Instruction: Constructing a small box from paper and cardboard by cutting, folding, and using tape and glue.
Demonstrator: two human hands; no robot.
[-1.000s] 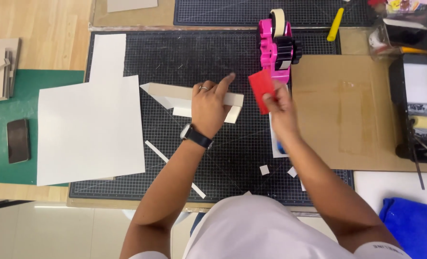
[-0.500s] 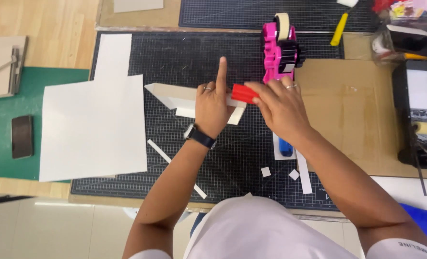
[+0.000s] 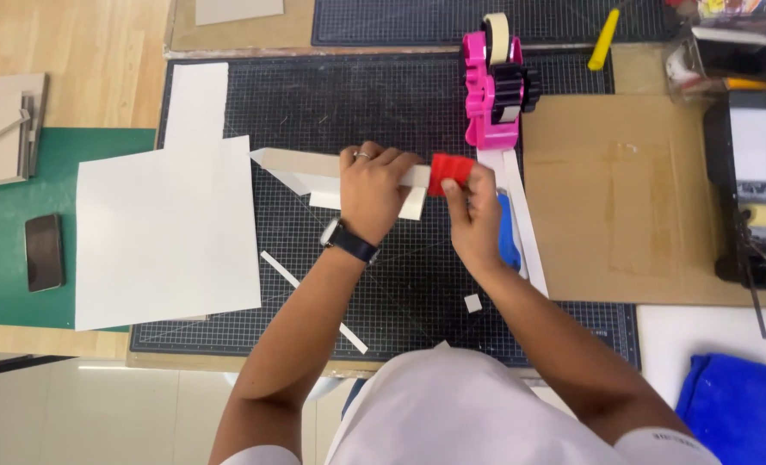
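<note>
While your left hand point(image 3: 373, 188) is now lying flat with curled fingers over the long folded white card strip point(image 3: 301, 165) — the raised index finger of half a second ago has come down — your right hand point(image 3: 473, 215) is pinching the small red ribbed plastic piece point(image 3: 450, 170) between thumb and fingertips and pressing it against the strip's right end. A second ago you were holding that red piece up and away from the strip; half a second ago it was closing in; now it is sitting on the card, so the two are being worked together rather than brought together. The strip is lying across the middle of the black gridded cutting mat point(image 3: 383, 103), just below the pink tape dispenser point(image 3: 495, 86) with its roll of pale tape.

The card is looking stiff and matte, with a clean fold along its length; a large white sheet point(image 3: 163, 232) of the same matte stock is lying to the left, overlapping the mat's edge. Thin white offcuts point(image 3: 314, 301) are scattered on the mat — flat, narrow, sharp-edged. A brown corrugated cardboard panel point(image 3: 624, 198) is sitting to the right, dull and creased.
</note>
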